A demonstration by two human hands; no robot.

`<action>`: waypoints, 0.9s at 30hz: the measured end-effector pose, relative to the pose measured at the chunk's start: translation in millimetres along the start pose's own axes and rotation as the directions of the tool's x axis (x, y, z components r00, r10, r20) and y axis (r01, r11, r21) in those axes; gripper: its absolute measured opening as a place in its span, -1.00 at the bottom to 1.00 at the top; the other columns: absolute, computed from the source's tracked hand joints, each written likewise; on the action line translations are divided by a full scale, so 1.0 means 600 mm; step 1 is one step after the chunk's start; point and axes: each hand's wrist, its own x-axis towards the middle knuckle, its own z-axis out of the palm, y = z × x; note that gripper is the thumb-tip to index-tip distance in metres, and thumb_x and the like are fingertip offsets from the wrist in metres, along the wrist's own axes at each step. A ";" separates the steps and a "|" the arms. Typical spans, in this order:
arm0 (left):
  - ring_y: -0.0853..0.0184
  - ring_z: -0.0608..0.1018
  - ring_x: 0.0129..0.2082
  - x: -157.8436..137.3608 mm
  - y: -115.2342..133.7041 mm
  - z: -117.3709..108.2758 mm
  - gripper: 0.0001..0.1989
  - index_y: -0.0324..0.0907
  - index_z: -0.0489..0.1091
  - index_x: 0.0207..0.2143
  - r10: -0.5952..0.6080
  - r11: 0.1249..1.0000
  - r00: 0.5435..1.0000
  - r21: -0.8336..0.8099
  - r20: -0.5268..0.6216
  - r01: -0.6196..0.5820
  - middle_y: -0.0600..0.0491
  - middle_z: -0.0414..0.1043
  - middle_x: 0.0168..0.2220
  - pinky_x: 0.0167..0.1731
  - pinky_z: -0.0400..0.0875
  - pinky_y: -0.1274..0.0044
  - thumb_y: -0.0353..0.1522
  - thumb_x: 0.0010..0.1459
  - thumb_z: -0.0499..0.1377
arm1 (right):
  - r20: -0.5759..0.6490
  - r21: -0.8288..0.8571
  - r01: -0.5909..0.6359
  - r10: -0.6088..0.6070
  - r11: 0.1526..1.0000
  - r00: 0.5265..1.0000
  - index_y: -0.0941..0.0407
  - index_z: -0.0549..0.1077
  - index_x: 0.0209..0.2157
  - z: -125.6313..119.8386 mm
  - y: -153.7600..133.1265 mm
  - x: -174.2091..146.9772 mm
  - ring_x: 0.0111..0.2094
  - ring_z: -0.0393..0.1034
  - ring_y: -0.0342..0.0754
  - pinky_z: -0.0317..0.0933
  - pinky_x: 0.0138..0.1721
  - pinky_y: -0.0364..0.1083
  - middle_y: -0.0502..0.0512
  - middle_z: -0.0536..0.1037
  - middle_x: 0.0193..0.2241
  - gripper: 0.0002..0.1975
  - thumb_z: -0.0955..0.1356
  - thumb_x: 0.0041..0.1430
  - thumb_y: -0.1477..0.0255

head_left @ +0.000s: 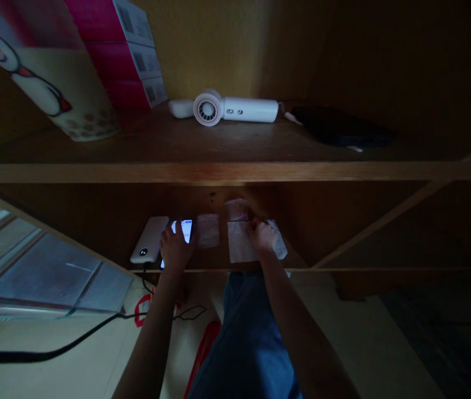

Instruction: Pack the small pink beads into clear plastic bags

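Note:
On the lower shelf, my left hand (175, 249) lies over a phone (186, 229) with a lit screen. Its fingers are apart and reach across the phone, touching or just above the glass. My right hand (264, 235) rests at a flat white sheet (240, 248), tissue or thin plastic, with fingers curled together. Whatever is in those fingers is hidden. Another pale, crinkled piece (279, 244) shows beside that hand. Small clear plastic packets lie close by: one (208, 230) between my hands, one (236, 209) behind the white sheet.
A white power bank (149, 239) with a dark cable lies left of the phone. The upper shelf (227, 147) overhangs my hands and holds a handheld fan (247, 110), a milk-tea cup (65, 83), pink boxes (123, 61) and a black pouch-like thing (339, 126).

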 end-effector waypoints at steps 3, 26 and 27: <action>-0.02 0.35 -0.03 0.004 -0.009 0.012 -0.37 -0.28 0.07 0.16 0.017 0.999 0.999 0.033 0.051 -0.018 -0.27 0.10 0.11 -0.14 0.32 0.26 -0.20 0.08 0.09 | -0.008 0.013 0.008 -0.008 1.000 1.000 0.07 0.46 -0.27 0.001 0.002 0.001 -0.33 0.46 0.00 0.25 -0.34 -0.10 0.16 0.53 -0.35 -0.75 0.19 0.18 0.32; -0.05 0.27 0.05 0.001 -0.023 0.016 -0.40 -0.29 0.08 0.14 0.050 0.991 0.999 0.127 0.011 -0.051 -0.28 0.05 0.16 -0.07 0.25 0.22 -0.23 0.08 0.08 | -0.030 0.006 -0.007 0.007 1.000 1.000 0.07 0.47 -0.30 0.001 0.001 -0.001 -0.35 0.45 -0.03 0.24 -0.36 -0.12 0.14 0.54 -0.34 -0.74 0.18 0.18 0.34; -0.05 0.27 0.05 0.001 -0.024 0.016 -0.41 -0.28 0.09 0.14 0.044 0.990 0.999 0.134 0.008 -0.044 -0.28 0.05 0.16 -0.07 0.24 0.21 -0.24 0.08 0.07 | -0.029 0.008 -0.009 0.009 1.000 1.000 0.07 0.47 -0.29 0.001 0.001 -0.001 -0.34 0.45 -0.03 0.24 -0.36 -0.13 0.14 0.54 -0.34 -0.74 0.18 0.18 0.34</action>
